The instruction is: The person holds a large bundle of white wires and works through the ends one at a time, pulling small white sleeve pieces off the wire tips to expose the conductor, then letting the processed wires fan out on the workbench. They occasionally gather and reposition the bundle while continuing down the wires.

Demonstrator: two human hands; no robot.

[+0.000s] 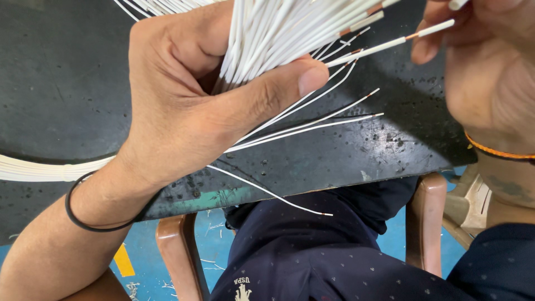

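Observation:
My left hand (184, 106) is closed around a thick bundle of thin white wires (273, 33) with stripped copper ends, thumb pressed across them. Several loose wires (312, 120) fan out below the thumb over the dark worktable (67, 83); one wire (278, 198) droops past the table edge. My right hand (485, 67), at the upper right, pinches the end of one white wire (390, 43) between its fingertips. A black band circles my left wrist, an orange one my right.
More white wires (39, 168) curve along the table at the left. Below the table edge are my dark blue clothing (312, 251), a brown chair frame (178, 251), and a blue floor (142, 245) with wire scraps.

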